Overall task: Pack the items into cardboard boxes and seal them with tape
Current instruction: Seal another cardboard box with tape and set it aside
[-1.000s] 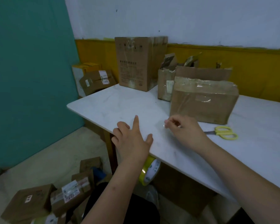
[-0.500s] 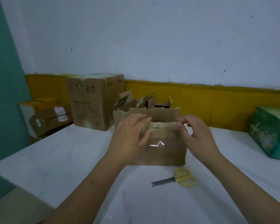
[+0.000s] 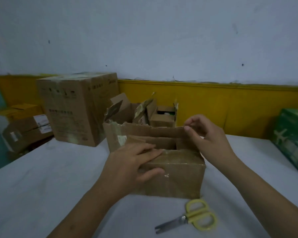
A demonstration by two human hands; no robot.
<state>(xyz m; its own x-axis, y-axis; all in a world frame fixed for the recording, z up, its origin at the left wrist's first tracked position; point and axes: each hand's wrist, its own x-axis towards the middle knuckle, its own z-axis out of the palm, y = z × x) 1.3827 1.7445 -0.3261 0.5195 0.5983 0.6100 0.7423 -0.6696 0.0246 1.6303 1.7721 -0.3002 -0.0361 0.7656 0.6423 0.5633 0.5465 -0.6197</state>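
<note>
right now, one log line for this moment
left hand presses front flap | right hand pinches upright flap | cardboard box top open | yellow scissors on table

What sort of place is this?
Probably a small makeshift parcel-packing room: taped cardboard boxes stand on a white table, yellow-handled scissors lie by the small box the left hand presses; the right hand pinches a cardboard flap.

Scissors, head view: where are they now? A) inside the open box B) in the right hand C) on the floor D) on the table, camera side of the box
D: the scissors lie flat on the white table, just in front of the cardboard box, untouched.
</note>
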